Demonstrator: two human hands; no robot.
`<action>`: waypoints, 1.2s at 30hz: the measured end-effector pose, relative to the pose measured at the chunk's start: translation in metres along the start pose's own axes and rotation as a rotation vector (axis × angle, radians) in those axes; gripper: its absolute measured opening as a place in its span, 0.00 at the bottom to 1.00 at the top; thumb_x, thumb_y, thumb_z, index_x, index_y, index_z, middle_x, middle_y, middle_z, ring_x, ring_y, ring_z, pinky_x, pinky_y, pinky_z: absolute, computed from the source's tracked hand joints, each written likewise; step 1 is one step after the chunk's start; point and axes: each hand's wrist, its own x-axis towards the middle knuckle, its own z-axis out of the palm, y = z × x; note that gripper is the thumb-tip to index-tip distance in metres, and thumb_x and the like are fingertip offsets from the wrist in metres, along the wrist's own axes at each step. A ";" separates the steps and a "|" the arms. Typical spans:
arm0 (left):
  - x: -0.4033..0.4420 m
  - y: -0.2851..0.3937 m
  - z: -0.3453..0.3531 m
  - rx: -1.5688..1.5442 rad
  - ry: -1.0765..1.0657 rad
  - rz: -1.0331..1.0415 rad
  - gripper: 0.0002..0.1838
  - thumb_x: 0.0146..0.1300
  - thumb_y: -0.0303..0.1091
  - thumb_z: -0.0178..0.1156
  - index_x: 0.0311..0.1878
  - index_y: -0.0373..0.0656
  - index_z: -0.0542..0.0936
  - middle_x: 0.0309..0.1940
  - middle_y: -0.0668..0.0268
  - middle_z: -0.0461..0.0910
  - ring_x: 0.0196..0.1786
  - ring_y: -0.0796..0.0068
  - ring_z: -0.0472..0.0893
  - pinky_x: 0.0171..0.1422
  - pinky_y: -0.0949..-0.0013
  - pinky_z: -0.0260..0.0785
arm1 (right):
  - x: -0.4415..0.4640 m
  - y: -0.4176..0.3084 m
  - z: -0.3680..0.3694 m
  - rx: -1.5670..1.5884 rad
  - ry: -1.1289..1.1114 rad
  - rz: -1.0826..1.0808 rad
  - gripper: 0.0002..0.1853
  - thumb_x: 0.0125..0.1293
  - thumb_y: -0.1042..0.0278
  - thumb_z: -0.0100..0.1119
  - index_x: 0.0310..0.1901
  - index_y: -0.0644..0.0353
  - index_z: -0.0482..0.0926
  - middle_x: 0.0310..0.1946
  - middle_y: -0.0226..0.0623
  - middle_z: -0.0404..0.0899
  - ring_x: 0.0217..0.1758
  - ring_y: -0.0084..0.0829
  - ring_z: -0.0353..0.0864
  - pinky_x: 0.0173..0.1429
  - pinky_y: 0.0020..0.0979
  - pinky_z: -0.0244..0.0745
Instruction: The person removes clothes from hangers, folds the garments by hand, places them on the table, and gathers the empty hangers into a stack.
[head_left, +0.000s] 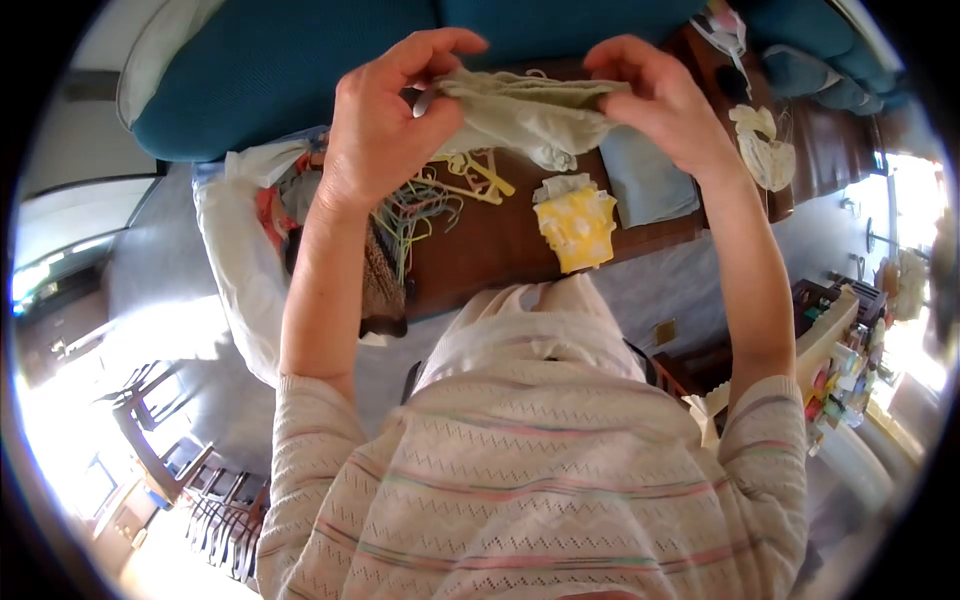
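Between my two hands a pale grey-green cloth garment [530,110] is held up, stretched sideways above the dark brown table. My left hand [395,110] pinches its left end, and my right hand [655,100] grips the right end. Below it lies a folded yellow patterned cloth [577,228] with a pale piece at its top. To the right of that, a folded light blue cloth [648,180] lies flat, partly behind my right hand. Several plastic hangers [425,210] in yellow, green and grey are heaped near my left forearm.
A teal sofa [280,70] runs along the far side of the brown table [480,255]. At the left stands a white bag [235,250] with clothes in it. A cream garment [765,150] lies at the table's right. Chairs [225,515] stand at the lower left.
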 end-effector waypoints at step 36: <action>-0.061 0.145 0.080 0.331 -0.400 -0.052 0.12 0.49 0.22 0.61 0.39 0.35 0.78 0.25 0.64 0.79 0.25 0.80 0.74 0.33 0.79 0.66 | -0.121 0.005 -0.033 0.386 -0.188 0.028 0.12 0.59 0.65 0.61 0.40 0.64 0.80 0.30 0.30 0.79 0.32 0.18 0.74 0.39 0.19 0.71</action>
